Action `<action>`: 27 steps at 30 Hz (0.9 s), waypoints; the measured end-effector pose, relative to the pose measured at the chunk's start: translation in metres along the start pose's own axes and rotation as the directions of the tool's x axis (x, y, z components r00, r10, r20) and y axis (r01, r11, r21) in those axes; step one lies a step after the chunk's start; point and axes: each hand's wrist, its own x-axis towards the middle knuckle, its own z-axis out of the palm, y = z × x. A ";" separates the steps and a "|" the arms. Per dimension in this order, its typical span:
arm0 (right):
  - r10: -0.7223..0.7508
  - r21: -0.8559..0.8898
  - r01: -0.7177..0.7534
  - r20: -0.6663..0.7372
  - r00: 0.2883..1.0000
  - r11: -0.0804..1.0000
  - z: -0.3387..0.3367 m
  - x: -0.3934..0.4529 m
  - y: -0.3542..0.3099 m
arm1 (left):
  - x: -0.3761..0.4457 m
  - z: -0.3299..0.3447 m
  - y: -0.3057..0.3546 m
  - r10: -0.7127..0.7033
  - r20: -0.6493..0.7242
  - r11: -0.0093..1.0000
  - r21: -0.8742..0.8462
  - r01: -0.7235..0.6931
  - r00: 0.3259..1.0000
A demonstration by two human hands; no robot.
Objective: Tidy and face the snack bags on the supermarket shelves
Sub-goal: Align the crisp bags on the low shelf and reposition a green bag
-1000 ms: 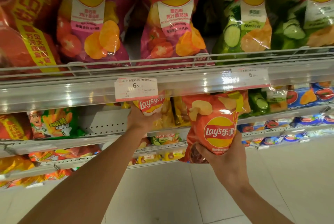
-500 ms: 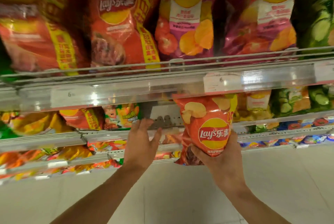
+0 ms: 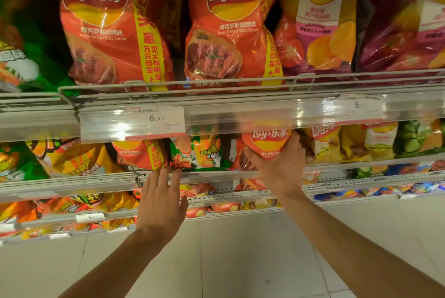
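Observation:
My right hand (image 3: 280, 165) grips a small red Lay's bag (image 3: 267, 142) and holds it inside the second shelf (image 3: 216, 175), its top hidden behind the price rail. My left hand (image 3: 161, 201) is flat with fingers spread, fingertips touching the lower edge of a green snack bag (image 3: 199, 153) at the shelf's wire front. A small red Lay's bag with a yellow stripe (image 3: 139, 153) stands just left of the green one. Two large red BBQ Lay's bags (image 3: 110, 23) (image 3: 231, 23) face forward on the top shelf.
A clear price rail (image 3: 240, 114) with a 6.80 tag (image 3: 155, 119) runs across above my hands. Purple tomato Lay's bags (image 3: 320, 20) stand top right, yellow and green bags (image 3: 375, 141) to the right of my right hand. Lower shelves hold several small bags; pale floor tiles (image 3: 228, 261) lie below.
The view shifted left along the shelves. My right hand raised the red bag and pushed it into the second shelf. My left hand dropped slightly onto the green bag's lower edge.

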 end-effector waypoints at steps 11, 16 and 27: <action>0.056 -0.083 -0.046 0.125 0.991 0.995 0.039 0.023 0.015 | 0.002 0.003 0.004 -0.024 0.023 1.000 0.004 0.024 0.999; 0.056 -0.076 -0.044 0.160 0.986 0.996 0.036 0.024 0.016 | 0.004 0.002 0.007 -0.052 -0.011 0.998 -0.028 0.051 0.999; 0.022 0.008 -0.024 0.182 0.983 1.000 0.009 0.000 0.019 | -0.005 -0.018 0.002 -0.102 -0.083 0.963 -0.256 0.078 0.991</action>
